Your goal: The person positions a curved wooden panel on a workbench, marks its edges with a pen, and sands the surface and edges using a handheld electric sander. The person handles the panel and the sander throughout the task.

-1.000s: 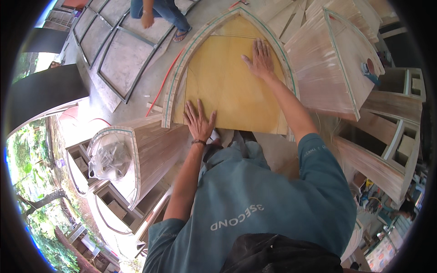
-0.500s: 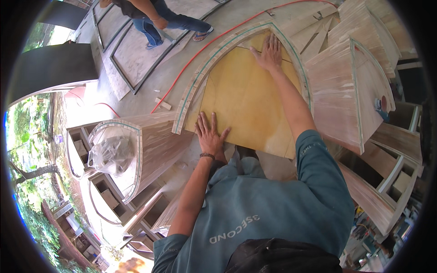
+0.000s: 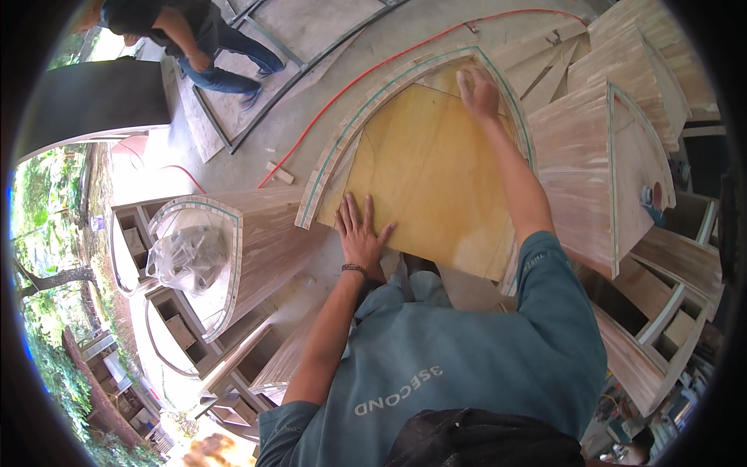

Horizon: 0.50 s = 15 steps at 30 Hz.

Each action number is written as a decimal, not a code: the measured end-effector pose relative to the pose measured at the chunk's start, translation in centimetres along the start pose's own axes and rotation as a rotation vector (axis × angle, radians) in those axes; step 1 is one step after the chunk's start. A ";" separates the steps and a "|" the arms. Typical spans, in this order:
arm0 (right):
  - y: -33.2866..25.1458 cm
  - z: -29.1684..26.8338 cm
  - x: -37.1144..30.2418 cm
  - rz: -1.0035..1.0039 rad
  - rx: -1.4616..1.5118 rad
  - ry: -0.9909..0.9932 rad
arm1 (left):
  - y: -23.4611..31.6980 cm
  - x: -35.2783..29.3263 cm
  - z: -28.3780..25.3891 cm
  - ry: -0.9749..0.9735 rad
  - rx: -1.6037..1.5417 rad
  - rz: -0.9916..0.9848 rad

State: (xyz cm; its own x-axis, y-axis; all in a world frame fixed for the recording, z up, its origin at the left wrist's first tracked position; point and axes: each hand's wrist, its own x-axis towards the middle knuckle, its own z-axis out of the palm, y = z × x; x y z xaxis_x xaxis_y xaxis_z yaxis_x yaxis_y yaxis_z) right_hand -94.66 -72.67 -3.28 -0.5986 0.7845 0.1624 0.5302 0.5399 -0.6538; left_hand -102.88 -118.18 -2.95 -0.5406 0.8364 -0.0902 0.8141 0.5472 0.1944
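A yellowish wooden panel (image 3: 432,167) lies inside a pointed, arched wooden frame (image 3: 317,177) whose edge carries a green line. My left hand (image 3: 361,235) rests flat, fingers spread, on the panel's near left corner. Toward the arch's far tip is my right hand (image 3: 478,95), its fingers bent and holding nothing. It seems raised a little off the panel, though contact at the fingertips is hard to judge. A smaller yellow piece (image 3: 440,79) fills the tip beyond a seam in the panel.
On the left, another arched wooden body (image 3: 261,253) bears a crumpled clear plastic bag (image 3: 187,259). More wooden bodies (image 3: 576,179) stand close on the right, one with a small blue container (image 3: 652,198). A red hose (image 3: 334,100) crosses the floor. Another person (image 3: 226,58) is at far left.
My right hand has lifted from lying flat and its fingers have curled. My left hand stays put. The other person has moved left, and the view has shifted slightly.
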 end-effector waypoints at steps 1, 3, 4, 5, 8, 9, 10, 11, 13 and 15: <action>1.5 1.1 0.4 -0.071 -0.148 0.120 | 0.3 0.3 -0.1 0.001 0.002 0.011; 2.3 2.6 0.4 -0.185 -0.400 0.248 | 0.6 0.5 -0.3 0.008 0.013 0.006; 2.0 3.3 0.0 -0.222 -0.506 0.263 | 0.6 0.6 -0.3 -0.001 0.007 0.006; 1.8 3.8 -0.4 -0.257 -0.615 0.278 | 0.6 0.7 -0.4 -0.010 0.000 0.010; 0.8 5.1 -3.4 -0.404 -0.320 -0.003 | 0.4 0.2 -0.4 -0.001 -0.003 0.002; 0.0 5.3 -5.4 -0.522 -0.220 -0.165 | 0.4 0.1 -0.4 0.016 0.001 -0.012; -0.8 5.1 -7.4 -0.633 -0.122 -0.325 | 0.4 0.2 -0.3 0.014 -0.001 -0.017; -1.9 4.5 -8.7 -0.749 -0.094 -0.400 | 0.3 0.0 -0.2 0.005 0.000 -0.026; -3.7 2.6 -10.0 -0.972 -0.040 -0.549 | 0.3 -0.1 -0.2 0.000 -0.006 -0.030; -2.5 3.1 -8.7 -0.742 -0.212 -0.280 | 0.5 0.1 -0.3 0.005 -0.021 -0.020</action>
State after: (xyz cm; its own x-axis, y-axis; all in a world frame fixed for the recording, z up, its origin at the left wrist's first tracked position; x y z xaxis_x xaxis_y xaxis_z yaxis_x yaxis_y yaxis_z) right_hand -92.70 -81.82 -5.35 -0.9508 0.1110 0.2891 0.0232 0.9565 -0.2909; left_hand -102.59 -117.79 -2.57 -0.5575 0.8253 -0.0897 0.7988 0.5627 0.2127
